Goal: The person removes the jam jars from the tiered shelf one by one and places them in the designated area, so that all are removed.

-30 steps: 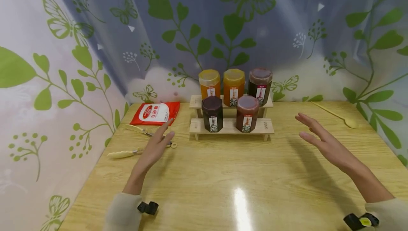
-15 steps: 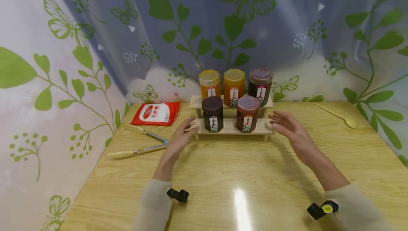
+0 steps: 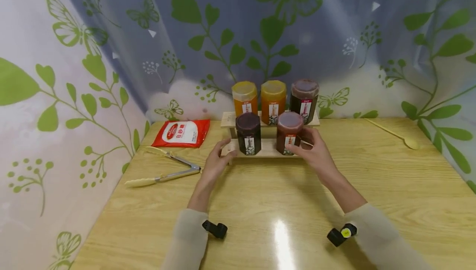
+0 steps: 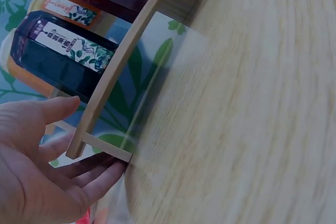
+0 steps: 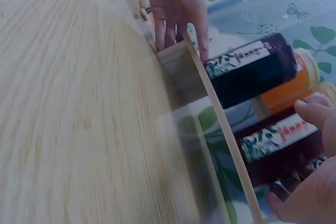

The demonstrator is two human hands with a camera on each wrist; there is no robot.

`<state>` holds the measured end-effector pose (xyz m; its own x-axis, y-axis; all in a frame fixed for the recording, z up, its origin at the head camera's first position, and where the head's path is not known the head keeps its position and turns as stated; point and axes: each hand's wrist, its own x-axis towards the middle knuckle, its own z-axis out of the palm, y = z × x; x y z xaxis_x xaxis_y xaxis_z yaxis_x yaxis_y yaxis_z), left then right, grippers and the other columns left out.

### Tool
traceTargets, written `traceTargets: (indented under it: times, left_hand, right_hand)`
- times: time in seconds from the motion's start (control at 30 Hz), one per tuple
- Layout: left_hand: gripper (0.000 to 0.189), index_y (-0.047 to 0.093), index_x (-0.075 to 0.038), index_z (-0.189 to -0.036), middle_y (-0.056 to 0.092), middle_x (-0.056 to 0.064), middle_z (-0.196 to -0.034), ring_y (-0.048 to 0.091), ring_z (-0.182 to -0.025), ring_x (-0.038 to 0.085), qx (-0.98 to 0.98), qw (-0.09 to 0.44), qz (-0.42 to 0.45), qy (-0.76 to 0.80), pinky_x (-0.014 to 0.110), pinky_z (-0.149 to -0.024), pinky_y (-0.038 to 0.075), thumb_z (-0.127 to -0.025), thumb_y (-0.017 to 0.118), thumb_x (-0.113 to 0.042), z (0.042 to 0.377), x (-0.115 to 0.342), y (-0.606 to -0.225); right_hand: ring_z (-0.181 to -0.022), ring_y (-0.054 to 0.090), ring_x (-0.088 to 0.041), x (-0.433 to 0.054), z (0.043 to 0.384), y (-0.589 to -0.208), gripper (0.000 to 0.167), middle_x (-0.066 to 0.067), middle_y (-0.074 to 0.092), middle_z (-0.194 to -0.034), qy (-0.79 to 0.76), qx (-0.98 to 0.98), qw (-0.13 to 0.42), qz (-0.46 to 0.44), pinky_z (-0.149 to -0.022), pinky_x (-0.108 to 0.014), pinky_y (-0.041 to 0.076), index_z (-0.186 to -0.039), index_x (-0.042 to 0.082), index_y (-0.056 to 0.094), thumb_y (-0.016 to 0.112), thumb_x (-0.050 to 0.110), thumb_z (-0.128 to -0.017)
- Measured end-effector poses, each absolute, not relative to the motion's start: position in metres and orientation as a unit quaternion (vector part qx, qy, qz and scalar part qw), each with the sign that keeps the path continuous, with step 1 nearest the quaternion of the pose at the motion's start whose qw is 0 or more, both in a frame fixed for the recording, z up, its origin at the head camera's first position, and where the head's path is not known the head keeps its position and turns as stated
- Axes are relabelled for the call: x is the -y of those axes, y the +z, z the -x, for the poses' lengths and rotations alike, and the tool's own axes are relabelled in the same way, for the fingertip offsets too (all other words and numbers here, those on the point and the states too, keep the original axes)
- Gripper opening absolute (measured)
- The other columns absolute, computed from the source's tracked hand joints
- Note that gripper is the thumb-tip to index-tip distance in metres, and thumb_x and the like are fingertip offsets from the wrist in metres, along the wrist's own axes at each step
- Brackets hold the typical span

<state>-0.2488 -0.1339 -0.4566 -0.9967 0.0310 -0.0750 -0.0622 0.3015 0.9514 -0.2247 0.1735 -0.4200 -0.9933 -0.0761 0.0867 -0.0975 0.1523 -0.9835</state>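
A two-tier wooden stand (image 3: pixel 267 148) holds several faceted jam jars. My left hand (image 3: pixel 215 161) is at the left end of its lower shelf. In the left wrist view the thumb lies over the shelf's edge, close to a dark purple jar (image 4: pixel 63 56), while the fingers reach under the end to the leg. On the lower shelf's right side, my right hand (image 3: pixel 317 154) holds a reddish jar (image 3: pixel 289 126), thumb across the front label and fingers around its right side. Right-hand fingertips are partly hidden behind that jar.
Two orange jars (image 3: pixel 273 102) and another dark jar (image 3: pixel 304 100) stand on the upper tier. To the left lie spread tongs (image 3: pixel 178 174) and a red-and-white sugar bag (image 3: pixel 181 132). A yellow spoon (image 3: pixel 410 142) lies far right. A patterned curtain (image 3: pixel 208 63) borders the table.
Both hands have come inward from either side to the stand. The left has reached the lower shelf's end; the right has moved left and taken hold of the reddish jar.
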Motion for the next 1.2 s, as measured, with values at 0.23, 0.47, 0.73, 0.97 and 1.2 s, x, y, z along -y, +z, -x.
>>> traceTargets:
  times: [0.23,0.47,0.73,0.97,1.2]
  left_hand:
    - [0.06,0.055,-0.024,-0.151,0.041,0.013,-0.163,0.043,-0.144,0.041,-0.814,0.009,0.024,0.581,0.052,-0.106,0.047,-0.095,0.078,-0.031,0.251,0.132,-0.461]
    - [0.061,0.055,-0.025,-0.15,0.043,0.013,-0.162,0.045,-0.143,0.04,-0.818,-0.006,0.028,0.574,0.055,-0.109,0.044,-0.094,0.079,-0.033,0.248,0.127,-0.461]
    - [0.063,0.055,-0.03,-0.148,0.051,0.008,-0.156,0.055,-0.134,0.035,-0.833,-0.018,0.041,0.552,0.054,-0.105,0.046,-0.091,0.08,-0.037,0.247,0.124,-0.462]
    - [0.063,0.055,-0.027,-0.149,0.052,0.011,-0.155,0.057,-0.13,0.035,-0.832,-0.024,0.035,0.553,0.054,-0.106,0.046,-0.092,0.08,-0.036,0.247,0.122,-0.463]
    - [0.063,0.054,-0.028,-0.149,0.052,0.009,-0.155,0.06,-0.127,0.034,-0.832,-0.024,0.036,0.553,0.053,-0.105,0.046,-0.092,0.08,-0.036,0.245,0.124,-0.462]
  right_hand:
    - [-0.145,0.038,-0.036,-0.155,0.235,-0.425,0.088,-0.023,0.04,-0.155,0.62,0.783,0.038,-0.014,-0.117,-0.053,0.033,-0.157,0.001,0.026,0.081,0.025,-0.093]
    - [-0.148,0.036,-0.041,-0.147,0.24,-0.432,0.099,-0.023,0.038,-0.16,0.565,0.824,0.041,0.02,-0.118,-0.057,0.032,-0.162,0.006,0.021,0.084,0.03,-0.089]
    - [-0.144,0.042,-0.041,-0.143,0.244,-0.438,0.093,-0.024,0.045,-0.155,0.541,0.838,0.065,0.037,-0.116,-0.057,0.035,-0.158,0.004,0.031,0.085,0.03,-0.087]
    - [-0.141,0.047,-0.04,-0.147,0.24,-0.436,0.088,-0.023,0.05,-0.152,0.552,0.829,0.078,0.043,-0.114,-0.057,0.039,-0.156,0.004,0.039,0.087,0.028,-0.086]
    - [-0.136,0.052,-0.034,-0.158,0.23,-0.433,0.084,-0.02,0.055,-0.148,0.582,0.809,0.079,0.025,-0.109,-0.049,0.044,-0.154,0.006,0.041,0.086,0.03,-0.088]
